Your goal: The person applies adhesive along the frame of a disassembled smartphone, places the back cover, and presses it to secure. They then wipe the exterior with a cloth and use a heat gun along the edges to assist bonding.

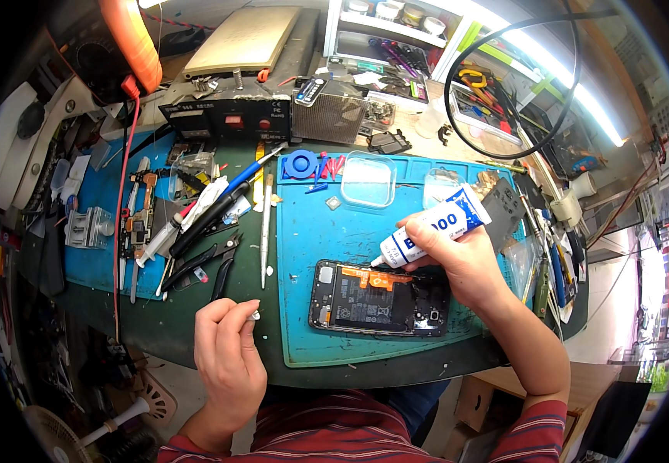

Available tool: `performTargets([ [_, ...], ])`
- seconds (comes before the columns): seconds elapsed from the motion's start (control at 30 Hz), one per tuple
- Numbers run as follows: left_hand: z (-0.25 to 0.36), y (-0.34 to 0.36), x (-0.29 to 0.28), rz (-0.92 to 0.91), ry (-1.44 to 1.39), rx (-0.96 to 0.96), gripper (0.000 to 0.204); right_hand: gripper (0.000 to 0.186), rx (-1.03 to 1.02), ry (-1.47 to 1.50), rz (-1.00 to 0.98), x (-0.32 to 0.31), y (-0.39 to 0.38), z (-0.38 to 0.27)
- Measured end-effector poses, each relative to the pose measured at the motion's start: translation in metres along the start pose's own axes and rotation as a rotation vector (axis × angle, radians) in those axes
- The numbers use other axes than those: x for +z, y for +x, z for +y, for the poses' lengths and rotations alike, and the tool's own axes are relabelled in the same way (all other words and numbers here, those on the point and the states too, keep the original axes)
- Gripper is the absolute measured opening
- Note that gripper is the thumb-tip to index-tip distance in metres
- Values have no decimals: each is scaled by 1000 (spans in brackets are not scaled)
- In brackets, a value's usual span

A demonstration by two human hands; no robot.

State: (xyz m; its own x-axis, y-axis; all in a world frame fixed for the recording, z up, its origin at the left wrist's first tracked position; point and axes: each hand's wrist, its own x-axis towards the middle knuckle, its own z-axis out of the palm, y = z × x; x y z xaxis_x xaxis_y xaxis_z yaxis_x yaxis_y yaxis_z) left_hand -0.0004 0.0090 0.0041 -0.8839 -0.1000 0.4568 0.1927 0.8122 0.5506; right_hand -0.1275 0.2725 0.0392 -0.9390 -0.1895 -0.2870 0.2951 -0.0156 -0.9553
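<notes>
My right hand (458,258) is closed round a blue-and-white glue tube (458,207), tilted so its white nozzle points down and left. The nozzle tip sits just over the upper edge of an opened smartphone (373,305); whether it touches cannot be seen. The phone lies flat with its back off, showing a dark battery (361,302) and an orange flex cable (373,279). Left of the mat's edge, my left hand (230,355) is closed, thumb and fingers pinching a small whitish piece (254,315) too small to make out.
Under the phone lies a blue work mat (304,231). Clear plastic boxes (368,179) stand at its far side. Tweezers (265,239), black pliers (195,270) and a syringe (158,242) lie to the left. A black power unit (226,119) stands behind; several tools (558,262) crowd the right.
</notes>
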Motion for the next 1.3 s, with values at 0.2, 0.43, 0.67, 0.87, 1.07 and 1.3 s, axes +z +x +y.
performTargets([
  [0.2, -1, -1, 1, 3, -1, 1, 21, 32, -3, 9, 5, -2, -1, 0],
  [0.43, 0, -1, 2, 13, 0, 3, 21, 32, -14, 21, 24, -5, -2, 1],
  [0.67, 0, -1, 2, 15, -2, 2, 20, 32, -29, 26, 32, -9, -3, 3],
  [0.87, 0, -1, 2, 15, -4, 5, 19, 35, -23, 30, 27, -12, -3, 3],
  [1.07, 1, 0, 2, 7, 1, 3, 19, 36, -24, 36, 21, -15, -3, 6],
  [1.3, 1, -1, 2, 5, 2, -6, 19, 37, -17, 29, 22, -18, -5, 5],
])
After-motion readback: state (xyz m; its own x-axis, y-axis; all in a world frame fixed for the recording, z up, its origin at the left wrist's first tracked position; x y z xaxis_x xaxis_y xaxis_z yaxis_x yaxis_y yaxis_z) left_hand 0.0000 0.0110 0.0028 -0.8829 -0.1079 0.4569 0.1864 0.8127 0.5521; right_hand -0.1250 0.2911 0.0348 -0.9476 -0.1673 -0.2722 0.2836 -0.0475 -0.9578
